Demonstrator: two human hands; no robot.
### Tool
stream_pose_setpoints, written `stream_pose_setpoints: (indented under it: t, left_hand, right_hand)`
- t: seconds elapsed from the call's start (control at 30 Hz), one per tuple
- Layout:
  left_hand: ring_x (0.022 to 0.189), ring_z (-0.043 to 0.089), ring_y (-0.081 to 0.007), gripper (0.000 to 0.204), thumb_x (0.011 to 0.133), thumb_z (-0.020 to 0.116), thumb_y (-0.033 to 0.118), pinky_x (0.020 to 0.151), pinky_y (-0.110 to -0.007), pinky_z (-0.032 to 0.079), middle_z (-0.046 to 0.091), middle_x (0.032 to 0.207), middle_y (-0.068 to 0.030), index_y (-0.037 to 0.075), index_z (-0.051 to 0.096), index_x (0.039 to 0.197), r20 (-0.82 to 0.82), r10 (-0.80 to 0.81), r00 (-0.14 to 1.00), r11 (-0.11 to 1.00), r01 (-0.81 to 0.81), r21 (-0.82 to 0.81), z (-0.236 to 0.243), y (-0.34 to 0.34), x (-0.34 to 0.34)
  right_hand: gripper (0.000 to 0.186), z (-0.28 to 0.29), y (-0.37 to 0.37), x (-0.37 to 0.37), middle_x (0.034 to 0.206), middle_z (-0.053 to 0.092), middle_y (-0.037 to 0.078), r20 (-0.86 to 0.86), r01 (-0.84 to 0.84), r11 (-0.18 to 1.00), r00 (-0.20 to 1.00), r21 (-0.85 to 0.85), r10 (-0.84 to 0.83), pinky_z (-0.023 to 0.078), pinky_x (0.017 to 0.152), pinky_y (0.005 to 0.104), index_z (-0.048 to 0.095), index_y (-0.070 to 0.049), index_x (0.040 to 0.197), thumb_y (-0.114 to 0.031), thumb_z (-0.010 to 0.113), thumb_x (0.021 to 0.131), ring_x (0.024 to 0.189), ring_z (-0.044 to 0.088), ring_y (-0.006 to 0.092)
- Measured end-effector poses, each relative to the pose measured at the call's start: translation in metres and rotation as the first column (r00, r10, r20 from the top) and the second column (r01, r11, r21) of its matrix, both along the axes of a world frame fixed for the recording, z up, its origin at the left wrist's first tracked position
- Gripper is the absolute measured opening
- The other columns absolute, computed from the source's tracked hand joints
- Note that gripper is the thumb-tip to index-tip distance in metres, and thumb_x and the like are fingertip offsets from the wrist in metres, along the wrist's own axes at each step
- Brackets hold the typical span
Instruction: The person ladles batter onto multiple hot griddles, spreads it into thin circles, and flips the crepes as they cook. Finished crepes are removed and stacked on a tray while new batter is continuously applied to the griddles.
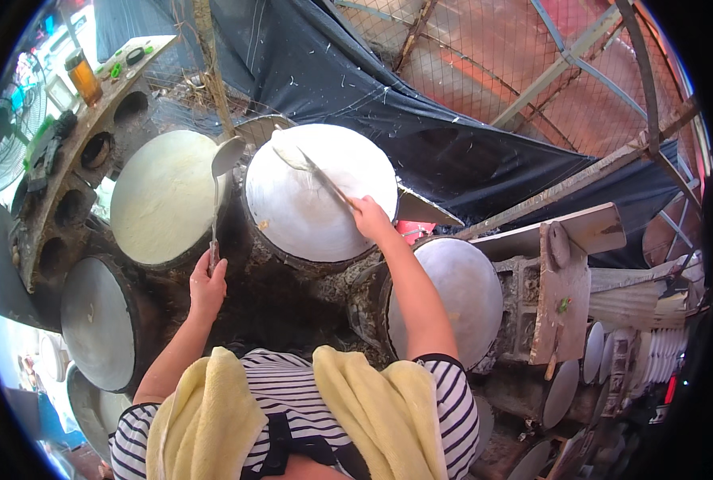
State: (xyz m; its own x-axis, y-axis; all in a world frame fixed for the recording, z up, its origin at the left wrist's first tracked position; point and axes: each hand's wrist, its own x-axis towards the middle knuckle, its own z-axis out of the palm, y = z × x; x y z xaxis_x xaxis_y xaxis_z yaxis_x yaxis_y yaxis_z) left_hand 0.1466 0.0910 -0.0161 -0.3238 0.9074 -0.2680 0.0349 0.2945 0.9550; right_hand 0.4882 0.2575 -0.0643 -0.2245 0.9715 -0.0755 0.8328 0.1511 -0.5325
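Observation:
My left hand (208, 286) is closed round the handle of a long metal ladle (228, 156). The ladle's bowl is over the gap between two round griddles. On the left griddle a wide pale-yellow sheet of batter or flatbread (164, 196) covers almost the whole surface. My right hand (372, 220) grips a thin stick-like tool (330, 185) with a brownish handle. Its far end reaches a pale lump or flat piece (291, 151) near the back edge of the middle griddle (300, 216), which has a whitish surface. I cannot make out the tool's tip.
Another round griddle (452, 292) lies under my right forearm, and one more (96, 324) is at the lower left. A narrow ledge with round holes (84, 160) carries a jar of amber liquid (83, 78). Dark sheeting (332, 80) hangs behind; a wooden board (560, 292) stands at right.

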Motion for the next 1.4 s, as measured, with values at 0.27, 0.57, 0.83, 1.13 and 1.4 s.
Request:
stream_pose_setpoints:
  t: [0.27, 0.57, 0.83, 1.13, 1.4]
  left_hand:
    - [0.044, 0.04, -0.0038, 0.037, 0.089, 0.058, 0.013, 0.039, -0.021, 0.033, 0.045, 0.062, 0.0037, 0.003, 0.051, 0.124, 0.012, 0.017, 1.0, 1.0, -0.016, -0.016, 0.001, -0.004, -0.001]
    - [0.069, 0.062, -0.0237, 0.038, 0.086, 0.059, 0.012, 0.059, -0.032, 0.049, 0.061, 0.083, -0.0096, 0.004, 0.051, 0.122, -0.692, -0.037, 0.721, 0.904, 0.319, 0.284, -0.037, -0.025, -0.025]
    - [0.071, 0.06, -0.0348, 0.046, 0.083, 0.059, 0.017, 0.059, -0.042, 0.049, 0.058, 0.091, -0.0122, 0.011, 0.045, 0.126, -0.812, -0.449, 0.373, 0.866, 0.404, -0.294, -0.01, -0.087, -0.045]
    - [0.078, 0.062, -0.0336, 0.044, 0.08, 0.062, 0.011, 0.068, -0.04, 0.051, 0.059, 0.094, -0.014, 0.008, 0.049, 0.123, -0.761, -0.337, 0.555, 0.941, 0.227, -0.251, 0.006, -0.149, -0.062]
    - [0.088, 0.062, -0.0321, 0.041, 0.082, 0.061, 0.006, 0.076, -0.035, 0.049, 0.061, 0.102, -0.0176, 0.0, 0.05, 0.121, -0.737, -0.049, 0.674, 0.977, 0.186, 0.105, -0.019, -0.128, -0.041]
  right_hand:
    - [0.032, 0.003, 0.037, 0.022, 0.103, 0.055, 0.016, -0.001, 0.078, 0.995, 0.997, 0.064, -0.078, 0.045, 0.085, 0.0401, 0.061, -0.018, 0.116, -0.018, 0.048, 0.086, 0.098, 0.056, 0.0341]
    - [0.034, 0.02, 0.043, 0.04, 0.103, 0.058, 0.019, -0.1, -0.238, 0.961, 0.969, -0.14, 0.226, 0.044, 0.087, 0.0374, 0.064, -0.013, 0.113, -0.012, 0.052, 0.081, 0.098, 0.055, 0.0322]
    - [0.036, 0.008, 0.082, 0.044, 0.102, 0.061, 0.019, -0.105, -0.152, 0.987, 0.982, 0.051, 0.156, 0.044, 0.088, 0.0372, 0.063, -0.015, 0.115, -0.014, 0.048, 0.082, 0.099, 0.058, 0.0324]
    - [0.038, 0.023, 0.068, 0.063, 0.093, 0.065, 0.011, -0.191, -0.324, 0.919, 0.939, -0.224, 0.284, 0.048, 0.075, 0.0313, 0.062, -0.009, 0.116, -0.012, 0.058, 0.079, 0.075, 0.06, 0.021]
    - [0.042, 0.025, 0.114, 0.036, 0.078, 0.065, 0.008, -0.217, -0.26, 0.927, 0.955, -0.27, 0.204, 0.048, 0.07, 0.0281, 0.062, -0.011, 0.117, -0.007, 0.048, 0.078, 0.071, 0.06, 0.0145]
